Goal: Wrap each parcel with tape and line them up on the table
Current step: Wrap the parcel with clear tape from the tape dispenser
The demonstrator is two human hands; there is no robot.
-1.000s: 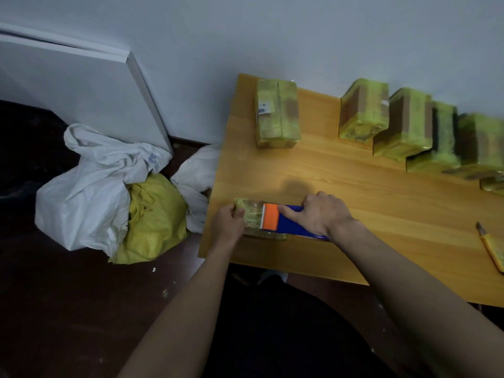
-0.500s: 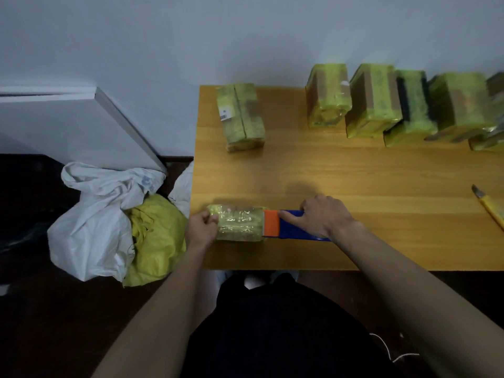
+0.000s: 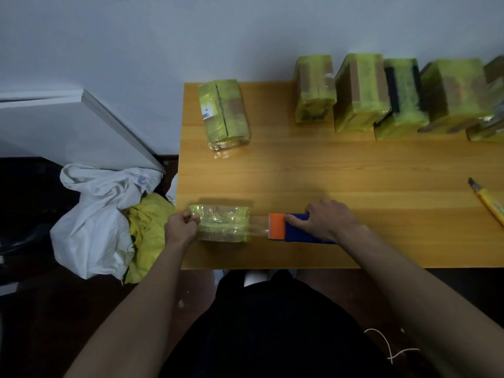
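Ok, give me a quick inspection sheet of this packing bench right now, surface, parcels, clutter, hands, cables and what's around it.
Surface: wooden table, bare in the middle.
Job's things: parcel being wrapped lies at the near left corner; clear tape runs from it to the blue and orange tape dispenser. One wrapped parcel lies apart at the far left; a row of wrapped parcels stands along the wall.
Clutter: yellow utility knife near the right edge.
Grippers: left hand grips the parcel's end; right hand holds the dispenser.
Cables: thin white cord on the lap.
Surroundings: white sack and yellow bag on the floor, white board leaning against the wall.
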